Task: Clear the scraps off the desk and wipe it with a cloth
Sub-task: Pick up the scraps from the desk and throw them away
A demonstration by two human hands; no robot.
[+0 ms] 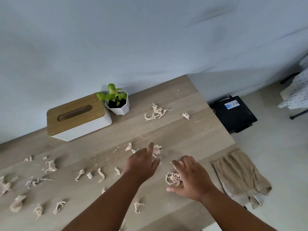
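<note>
Several pale torn scraps lie scattered over the wooden desk point(191, 135). One tangle of scraps point(155, 113) sits far back, more scraps point(50, 166) spread to the left. My left hand point(143, 162) reaches flat over the desk, fingers straight, fingertips at a crumpled scrap point(157, 150). My right hand point(191, 178) is spread palm down, its fingers over a stringy scrap clump point(172, 178). A beige cloth point(240, 175) hangs over the desk's right edge, just right of my right hand.
A white tissue box with a wooden lid point(76, 116) and a small potted plant point(117, 100) stand at the back by the wall. A black device point(233, 113) lies on the floor beyond the desk's right end.
</note>
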